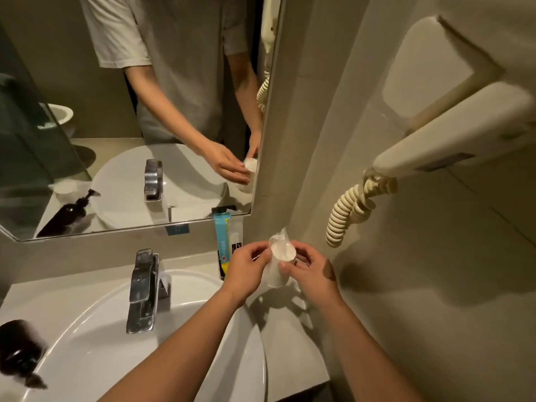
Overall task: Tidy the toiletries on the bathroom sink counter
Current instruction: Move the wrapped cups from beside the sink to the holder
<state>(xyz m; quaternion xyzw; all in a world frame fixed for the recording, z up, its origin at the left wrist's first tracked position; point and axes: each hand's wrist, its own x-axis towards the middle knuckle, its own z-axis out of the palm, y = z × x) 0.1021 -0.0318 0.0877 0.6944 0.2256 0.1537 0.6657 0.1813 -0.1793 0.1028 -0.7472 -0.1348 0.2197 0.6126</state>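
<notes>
A white paper cup in a clear plastic wrapper (280, 255) is held above the right end of the counter (293, 338), its mouth facing me. My left hand (246, 269) pinches its left side and my right hand (311, 274) grips its right side and body. Behind my left hand a blue and yellow toiletry packet (222, 242) stands upright against the wall below the mirror. A dark pump bottle (20, 351) stands at the counter's left edge.
A white round basin (95, 352) with a chrome tap (143, 288) fills the counter's middle. The mirror (130, 111) hangs above it. A wall-mounted hair dryer (452, 140) with a coiled cord (348, 210) sticks out on the right wall.
</notes>
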